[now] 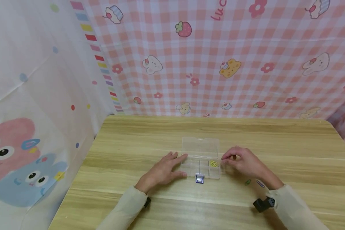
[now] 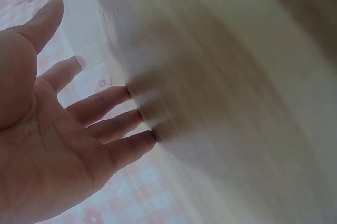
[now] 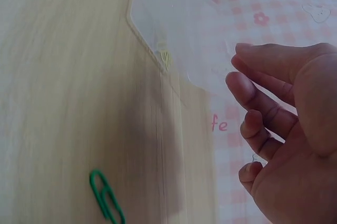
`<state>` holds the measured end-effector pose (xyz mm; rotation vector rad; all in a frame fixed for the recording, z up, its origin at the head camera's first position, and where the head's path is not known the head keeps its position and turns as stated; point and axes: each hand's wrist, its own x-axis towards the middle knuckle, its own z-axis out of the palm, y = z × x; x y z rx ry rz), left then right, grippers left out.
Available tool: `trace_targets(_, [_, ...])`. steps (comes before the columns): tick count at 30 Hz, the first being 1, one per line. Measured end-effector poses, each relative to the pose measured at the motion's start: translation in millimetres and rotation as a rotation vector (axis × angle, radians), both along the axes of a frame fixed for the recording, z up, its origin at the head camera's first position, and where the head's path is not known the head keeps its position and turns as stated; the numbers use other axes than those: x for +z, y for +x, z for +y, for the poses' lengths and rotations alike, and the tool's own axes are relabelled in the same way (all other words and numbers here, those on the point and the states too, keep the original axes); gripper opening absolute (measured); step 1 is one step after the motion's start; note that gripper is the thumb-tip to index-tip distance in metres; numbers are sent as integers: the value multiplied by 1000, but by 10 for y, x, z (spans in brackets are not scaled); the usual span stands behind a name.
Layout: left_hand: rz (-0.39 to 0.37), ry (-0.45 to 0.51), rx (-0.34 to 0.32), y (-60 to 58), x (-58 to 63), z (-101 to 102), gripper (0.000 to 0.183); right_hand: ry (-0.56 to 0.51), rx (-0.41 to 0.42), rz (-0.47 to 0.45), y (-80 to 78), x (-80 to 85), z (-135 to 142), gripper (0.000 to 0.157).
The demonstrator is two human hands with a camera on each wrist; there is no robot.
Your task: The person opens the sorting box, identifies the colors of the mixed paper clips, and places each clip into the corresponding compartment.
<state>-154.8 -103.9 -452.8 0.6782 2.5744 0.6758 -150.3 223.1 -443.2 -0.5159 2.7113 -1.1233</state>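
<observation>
A clear plastic box point(image 1: 194, 172) is seen near the centre of the head view, on a wooden table point(image 1: 132, 137), its long axis running left to right and its lid point(image 1: 199, 147) laid open toward the top of the frame. Yellow clips point(image 1: 214, 164) are held in the upper-right compartment. At the middle of the lower edge, a blue latch point(image 1: 199, 179) can be made out.

The box's left end is touched by the left hand point(image 1: 164, 169), whose fingers are straight and spread. The right hand point(image 1: 245, 163) is held just beside the right end, fingers bent, with thumb and forefinger brought close together; whether anything is pinched cannot be told.

2 loose clips are found at the lower right, well apart from the left hand and nearer the right: a green clip point(image 1: 248, 182), tilted up toward the right, and a purple clip point(image 1: 260, 183), slanted down toward the right. Both are placed below the right hand in the frame, with the purple clip close beside the forearm.
</observation>
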Motion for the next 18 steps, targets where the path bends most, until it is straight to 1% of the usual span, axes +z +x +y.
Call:
trace_targets(6, [-1, 5, -3, -5, -11, 2, 69, -4, 2, 15, 58, 26, 120, 8])
trace_targets(13, [-7, 0, -1, -8, -7, 4, 70, -13, 13, 50, 110, 8, 263, 8])
trace_targets(18, [-2, 4, -2, -9, -5, -1, 70, -17, 5, 64, 147, 1, 348, 7])
